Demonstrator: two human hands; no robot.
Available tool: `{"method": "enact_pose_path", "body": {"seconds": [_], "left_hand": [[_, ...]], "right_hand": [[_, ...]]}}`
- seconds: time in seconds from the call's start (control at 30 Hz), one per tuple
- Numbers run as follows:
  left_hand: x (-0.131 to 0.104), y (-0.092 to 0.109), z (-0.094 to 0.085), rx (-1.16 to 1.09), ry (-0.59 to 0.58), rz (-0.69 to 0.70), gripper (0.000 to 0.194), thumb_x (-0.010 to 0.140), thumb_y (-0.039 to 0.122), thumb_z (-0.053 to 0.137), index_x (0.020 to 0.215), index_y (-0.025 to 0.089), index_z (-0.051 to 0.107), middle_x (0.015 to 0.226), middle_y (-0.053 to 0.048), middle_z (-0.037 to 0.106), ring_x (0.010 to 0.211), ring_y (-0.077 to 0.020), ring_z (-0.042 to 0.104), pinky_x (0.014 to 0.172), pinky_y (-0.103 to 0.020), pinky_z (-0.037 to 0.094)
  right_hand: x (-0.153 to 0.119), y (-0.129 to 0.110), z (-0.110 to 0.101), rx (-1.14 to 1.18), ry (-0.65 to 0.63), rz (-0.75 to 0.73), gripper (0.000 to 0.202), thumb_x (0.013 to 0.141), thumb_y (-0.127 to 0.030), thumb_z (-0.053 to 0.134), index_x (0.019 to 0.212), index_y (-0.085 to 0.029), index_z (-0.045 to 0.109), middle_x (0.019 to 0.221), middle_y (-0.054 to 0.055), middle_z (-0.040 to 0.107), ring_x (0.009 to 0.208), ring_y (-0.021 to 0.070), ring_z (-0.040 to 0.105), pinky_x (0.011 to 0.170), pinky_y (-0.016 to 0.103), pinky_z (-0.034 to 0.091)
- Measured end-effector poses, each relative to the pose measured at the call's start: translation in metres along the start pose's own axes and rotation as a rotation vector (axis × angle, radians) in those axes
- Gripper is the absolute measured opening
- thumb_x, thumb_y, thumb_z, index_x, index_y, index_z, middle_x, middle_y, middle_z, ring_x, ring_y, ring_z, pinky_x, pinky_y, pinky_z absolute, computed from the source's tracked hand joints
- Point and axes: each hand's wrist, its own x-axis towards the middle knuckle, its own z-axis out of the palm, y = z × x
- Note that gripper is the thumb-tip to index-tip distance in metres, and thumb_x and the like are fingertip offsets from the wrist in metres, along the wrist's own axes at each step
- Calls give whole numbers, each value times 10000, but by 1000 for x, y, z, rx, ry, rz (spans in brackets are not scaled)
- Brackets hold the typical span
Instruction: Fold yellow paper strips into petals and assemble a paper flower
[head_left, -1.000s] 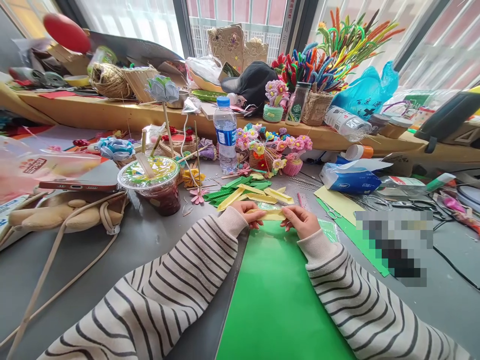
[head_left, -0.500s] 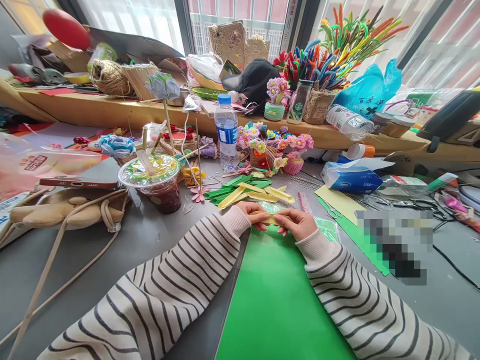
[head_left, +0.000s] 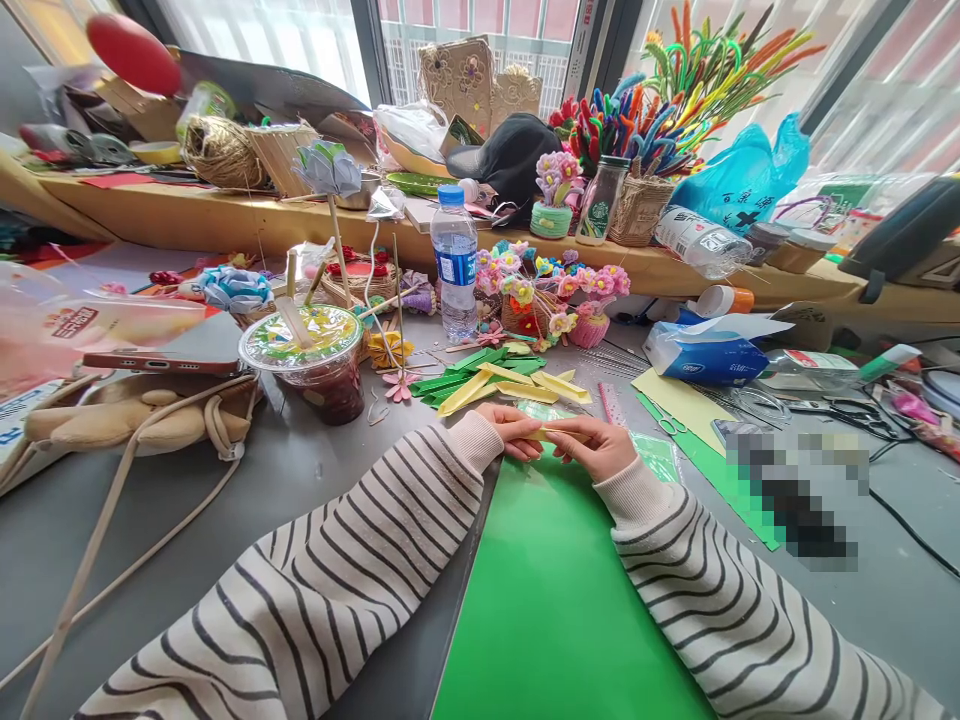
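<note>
Both hands meet over the far end of a green sheet (head_left: 555, 600). My left hand (head_left: 514, 432) pinches one end of a narrow folded strip of yellow paper (head_left: 551, 434). On its other end the fingers of my right hand (head_left: 596, 446) are closed. Much of the strip is hidden by the fingers. Just beyond the hands lie several folded yellow paper pieces (head_left: 562, 387), beside and partly over a pile of folded green paper pieces (head_left: 457, 374). A pink ruler (head_left: 611, 403) lies past my right hand.
A lidded drink cup (head_left: 315, 375) stands left of the hands, and a water bottle (head_left: 454, 270) stands behind the paper pieces. To the right are small scissors (head_left: 666, 415), a yellow sheet (head_left: 690, 410) and a blue tissue pack (head_left: 709, 350). A bag (head_left: 150, 425) lies at left.
Both hands stay in nearly the same place, still pinching the yellow strip. The fingers have shifted slightly along it. The whole view has moved a little.
</note>
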Motion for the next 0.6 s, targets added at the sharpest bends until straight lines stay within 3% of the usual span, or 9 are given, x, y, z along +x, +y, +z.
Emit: {"method": "enact_pose_path", "body": {"seconds": [0.23, 0.43, 0.6], "left_hand": [[-1, -1, 1, -22, -14, 56, 367, 467, 345, 683, 688, 86, 548, 550, -28, 616, 501, -107, 578, 556, -239, 464], [-1, -2, -2, -59, -57, 22, 309, 487, 289, 690, 669, 92, 535, 566, -29, 624, 510, -97, 579, 557, -217, 459], [0, 0, -7, -143, -51, -100, 278, 479, 203, 705, 682, 94, 548, 547, -27, 618, 512, -88, 580, 544, -176, 449]], "right_hand": [[1, -1, -1, 47, -1, 145, 254, 585, -384, 602, 707, -162, 613, 422, -17, 542, 390, 122, 525, 401, 252, 456], [0, -3, 0, 119, -37, 157, 274, 593, -375, 599, 756, -156, 619, 441, -9, 559, 410, 125, 539, 401, 240, 457], [0, -3, 0, 136, -68, 125, 258, 595, -342, 598, 780, -167, 644, 524, 2, 594, 472, 120, 559, 446, 236, 476]]}}
